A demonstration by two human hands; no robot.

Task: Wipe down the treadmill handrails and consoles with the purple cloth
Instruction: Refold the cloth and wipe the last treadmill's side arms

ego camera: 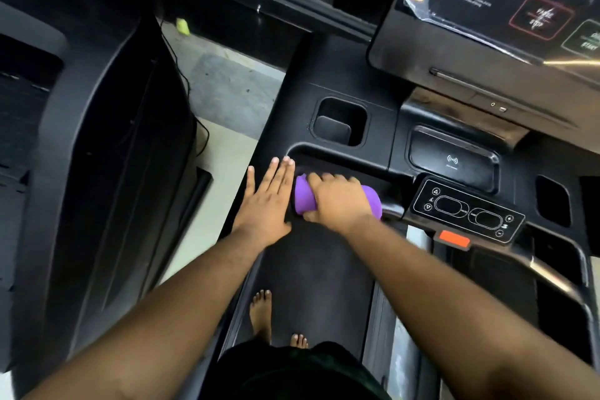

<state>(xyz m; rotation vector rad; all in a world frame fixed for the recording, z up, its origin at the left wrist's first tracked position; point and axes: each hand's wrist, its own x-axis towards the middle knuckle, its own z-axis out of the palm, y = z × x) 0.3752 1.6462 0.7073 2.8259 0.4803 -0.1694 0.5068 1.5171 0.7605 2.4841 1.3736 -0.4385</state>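
Head view down a black treadmill, console upper right (protective film peeling), small button panel on the crossbar, left hand flat with fingers straight on the handrail, right hand curled around the bunched purple cloth, pressed on the crossbar beside it.
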